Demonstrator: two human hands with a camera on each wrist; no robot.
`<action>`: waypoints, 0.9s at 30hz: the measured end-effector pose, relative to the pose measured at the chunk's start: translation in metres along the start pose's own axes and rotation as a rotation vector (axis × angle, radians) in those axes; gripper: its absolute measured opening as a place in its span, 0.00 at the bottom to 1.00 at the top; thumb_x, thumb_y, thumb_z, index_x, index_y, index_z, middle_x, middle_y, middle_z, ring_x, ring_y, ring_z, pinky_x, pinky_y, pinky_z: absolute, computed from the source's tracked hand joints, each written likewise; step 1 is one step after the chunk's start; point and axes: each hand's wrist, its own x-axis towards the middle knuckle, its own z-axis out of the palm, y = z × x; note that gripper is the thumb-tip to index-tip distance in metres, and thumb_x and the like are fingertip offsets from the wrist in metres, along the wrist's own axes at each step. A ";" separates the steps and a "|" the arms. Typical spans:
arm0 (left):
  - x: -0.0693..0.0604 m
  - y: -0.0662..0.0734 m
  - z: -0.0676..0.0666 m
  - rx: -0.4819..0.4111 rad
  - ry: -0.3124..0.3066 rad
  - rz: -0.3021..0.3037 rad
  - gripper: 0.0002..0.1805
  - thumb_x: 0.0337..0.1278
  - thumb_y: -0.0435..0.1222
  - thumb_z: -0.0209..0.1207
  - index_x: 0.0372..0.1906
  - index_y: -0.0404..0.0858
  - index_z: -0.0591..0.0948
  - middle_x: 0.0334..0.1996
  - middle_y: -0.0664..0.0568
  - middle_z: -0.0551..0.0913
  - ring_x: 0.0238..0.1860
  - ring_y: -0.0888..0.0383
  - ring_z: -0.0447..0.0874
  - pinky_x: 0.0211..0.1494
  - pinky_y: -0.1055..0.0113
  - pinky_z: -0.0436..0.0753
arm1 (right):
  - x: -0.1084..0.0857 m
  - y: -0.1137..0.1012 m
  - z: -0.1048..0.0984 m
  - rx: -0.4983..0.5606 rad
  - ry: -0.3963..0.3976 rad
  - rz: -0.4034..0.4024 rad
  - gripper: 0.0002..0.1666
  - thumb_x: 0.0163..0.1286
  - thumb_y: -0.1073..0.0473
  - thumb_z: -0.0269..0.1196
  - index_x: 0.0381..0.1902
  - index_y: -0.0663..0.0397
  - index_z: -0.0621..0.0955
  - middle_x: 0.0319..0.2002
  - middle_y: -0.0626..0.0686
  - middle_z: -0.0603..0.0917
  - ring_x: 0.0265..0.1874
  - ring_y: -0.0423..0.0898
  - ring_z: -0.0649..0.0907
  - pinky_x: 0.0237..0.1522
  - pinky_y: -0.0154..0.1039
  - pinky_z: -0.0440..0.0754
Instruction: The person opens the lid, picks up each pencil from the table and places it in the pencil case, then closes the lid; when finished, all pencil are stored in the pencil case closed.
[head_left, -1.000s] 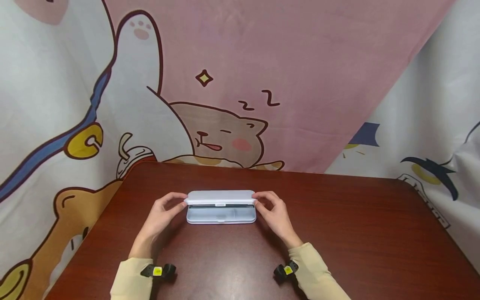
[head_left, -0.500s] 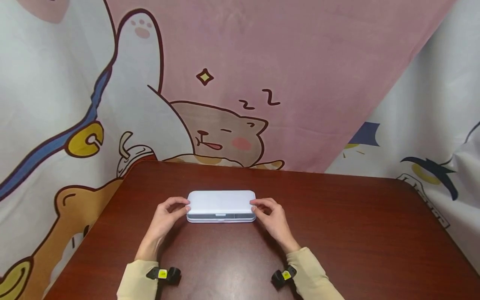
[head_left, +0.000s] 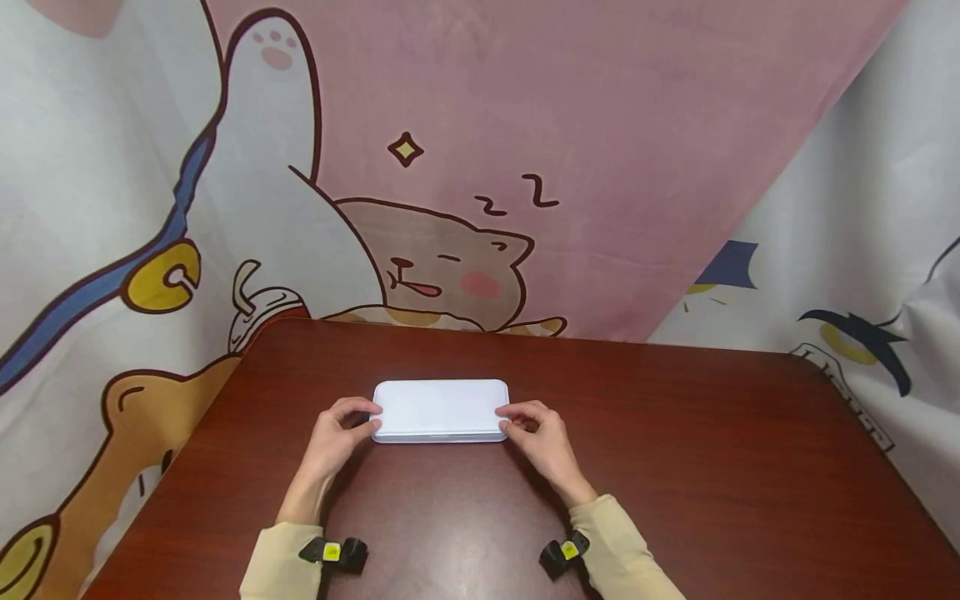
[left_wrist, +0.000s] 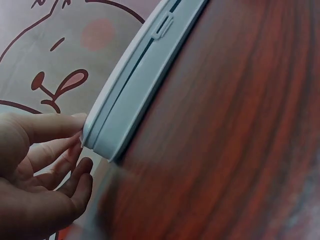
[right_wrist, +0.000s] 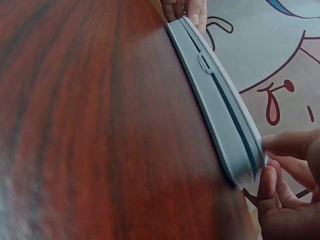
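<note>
A white, long, flat pencil case [head_left: 441, 408] lies on the table in the head view. Its lid is down, and a thin dark gap runs along its front edge beside the clasp [left_wrist: 163, 26] in the left wrist view. My left hand [head_left: 332, 437] holds the left end of the lid between thumb and fingers. At the opposite end, my right hand [head_left: 547, 443] grips the lid in the same way. The right wrist view shows the case's front side [right_wrist: 210, 100] and fingers at both ends. What lies inside the case is hidden.
The case rests on a dark red-brown wooden table [head_left: 675, 467]. Behind the table hangs a pink and white cloth [head_left: 600, 125] printed with cartoon animals. Each forearm wears a black strap with a camera, the left one [head_left: 333, 552] over a cream sleeve.
The lid was partly raised, showing a tray-like inside. Both hands have brought it forward and down over the base, still holding its ends.
</note>
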 end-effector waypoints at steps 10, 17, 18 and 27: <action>-0.004 -0.004 0.003 0.017 0.020 0.061 0.10 0.48 0.19 0.64 0.39 0.25 0.83 0.44 0.40 0.77 0.51 0.48 0.74 0.60 0.55 0.70 | -0.001 0.000 0.003 -0.087 -0.027 -0.038 0.10 0.54 0.71 0.71 0.32 0.52 0.90 0.32 0.46 0.83 0.32 0.44 0.80 0.34 0.35 0.76; -0.005 -0.001 0.004 0.024 0.027 0.058 0.10 0.49 0.20 0.64 0.40 0.25 0.84 0.46 0.39 0.77 0.51 0.47 0.74 0.59 0.62 0.72 | 0.005 0.002 0.002 -0.073 -0.052 -0.033 0.09 0.54 0.70 0.72 0.31 0.52 0.90 0.31 0.44 0.84 0.34 0.43 0.81 0.35 0.34 0.77; -0.005 -0.001 0.004 0.026 0.030 0.051 0.10 0.49 0.20 0.64 0.40 0.25 0.84 0.46 0.39 0.77 0.52 0.47 0.74 0.58 0.63 0.72 | 0.007 0.003 0.001 -0.064 -0.062 -0.033 0.10 0.54 0.71 0.71 0.31 0.52 0.90 0.31 0.44 0.84 0.34 0.44 0.81 0.35 0.34 0.77; -0.004 0.000 -0.003 0.134 -0.023 0.052 0.12 0.51 0.21 0.63 0.42 0.29 0.83 0.48 0.39 0.77 0.55 0.44 0.74 0.60 0.50 0.71 | 0.008 0.014 -0.021 -0.032 -0.125 0.004 0.08 0.55 0.70 0.71 0.34 0.57 0.88 0.34 0.51 0.85 0.31 0.44 0.80 0.34 0.33 0.78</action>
